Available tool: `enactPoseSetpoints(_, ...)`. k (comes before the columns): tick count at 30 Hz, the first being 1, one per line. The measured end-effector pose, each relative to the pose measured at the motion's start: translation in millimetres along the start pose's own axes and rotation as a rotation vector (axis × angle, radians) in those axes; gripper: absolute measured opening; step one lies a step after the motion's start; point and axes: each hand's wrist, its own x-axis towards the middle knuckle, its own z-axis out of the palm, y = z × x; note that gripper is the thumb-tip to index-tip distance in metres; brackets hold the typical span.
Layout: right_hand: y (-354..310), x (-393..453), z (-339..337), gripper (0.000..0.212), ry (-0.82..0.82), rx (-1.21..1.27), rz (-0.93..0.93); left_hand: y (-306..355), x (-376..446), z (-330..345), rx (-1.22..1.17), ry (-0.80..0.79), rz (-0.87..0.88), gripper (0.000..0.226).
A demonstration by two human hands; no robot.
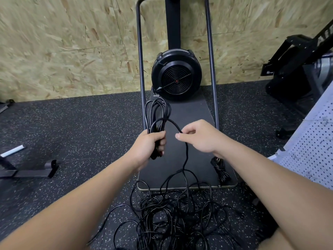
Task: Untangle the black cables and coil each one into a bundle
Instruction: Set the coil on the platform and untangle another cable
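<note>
Ahead of my hands the fan machine (176,74) and its two upright rails (212,69) block the way forward. Its platform (189,112) lies bare between the rails. A coiled bundle (220,170) sits at the platform's right corner. Below, the cable tangle (173,213) covers the floor (72,127); left stays open.

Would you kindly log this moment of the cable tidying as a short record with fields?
left hand: grips the coiled loops
right hand: pinches the loose strand running from the coil
tangled pile: on the speckled floor, still unsorted
finished bundle: lies on the black platform
behind: fan unit
</note>
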Motion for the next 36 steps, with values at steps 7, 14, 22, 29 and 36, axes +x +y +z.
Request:
enactPoseSetpoints(7, -9.2, -2.8, -5.3, 0.027, -0.038, 0.038, -0.073, 1.9, 5.4, -16.8, 0.123, 0.046, -0.015, 0.03)
enactPoseSetpoints(14, -30.2, -3.9, -1.4, 0.025, 0.165, 0.35, -0.103, 0.0, -26.2, 14.1, 0.48, -0.16, 0.116, 0.041)
enactPoseSetpoints(22, -39.1, -8.8, -1.8, 0.019, 0.44, 0.153, -0.113, -1.4, -23.1, 33.1, 0.445, -0.106, 0.132, 0.038)
enactPoseSetpoints(29, -31.3, -3.2, -0.3, 0.009, 0.456, 0.421, -0.181, 1.3, -16.4, 22.6, 0.356, -0.081, 0.155, 0.031)
enactPoseSetpoints(36, 13.9, 9.4, 28.9, 0.044, -0.239, -0.09, 0.007, 8.8, -12.8, 14.7, 0.131, -0.025, 0.168, 0.03)
